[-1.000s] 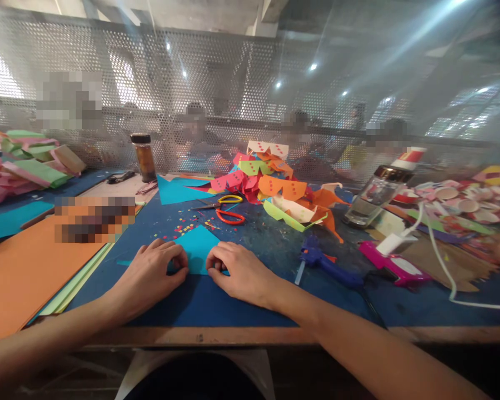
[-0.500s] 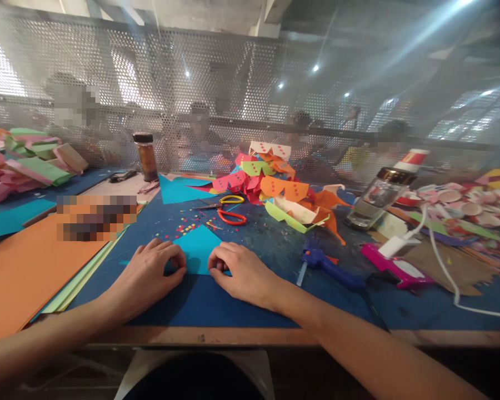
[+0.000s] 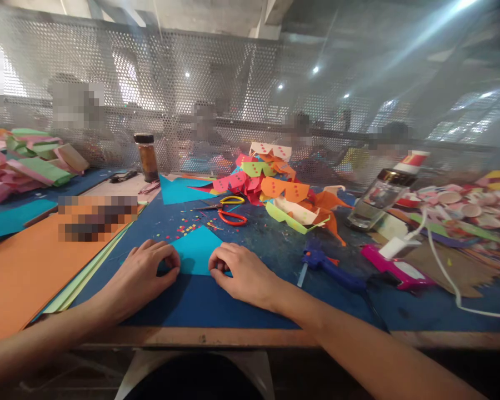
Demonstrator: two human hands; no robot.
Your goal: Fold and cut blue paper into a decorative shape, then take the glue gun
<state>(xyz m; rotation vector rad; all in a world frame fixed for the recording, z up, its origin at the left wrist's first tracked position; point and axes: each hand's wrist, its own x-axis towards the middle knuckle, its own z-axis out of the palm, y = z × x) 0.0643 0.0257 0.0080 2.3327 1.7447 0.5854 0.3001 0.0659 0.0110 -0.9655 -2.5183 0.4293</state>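
A piece of bright blue paper (image 3: pixel 196 253) lies on the dark blue bench (image 3: pixel 233 308) in front of the person, its peak pointing away and its straight edge facing the person. The left hand (image 3: pixel 148 272) has thumb and fingertips curled together over the left part of that near edge, the grip grasping the paper; the right hand (image 3: pixel 237 272) likewise grasps it near the right corner, fingers bent and thumb tucked under. Just beyond the peak, tiny coloured paper scraps (image 3: pixel 189 226) are scattered beside scissors (image 3: pixel 217 208) with one yellow and one red handle, blades apart. Behind these are another blue sheet (image 3: pixel 177 191) and a heap of cut paper shapes (image 3: pixel 285 190) in orange, pink, green and cream, some with dots. To the right of the right hand lies a blue glue gun (image 3: pixel 333 272), and past it a magenta device (image 3: pixel 400 271) with a white plug (image 3: pixel 394 247) resting on it. A clear glass bottle (image 3: pixel 366 203) leans in view near the heap. On the left, large orange sheets (image 3: pixel 29 272) are stacked over paler ones, carrying a pixelated dark object (image 3: pixel 95 219); a bottle of brown liquid (image 3: pixel 148 161) stands farther back, before a perforated metal screen (image 3: pixel 216 72).
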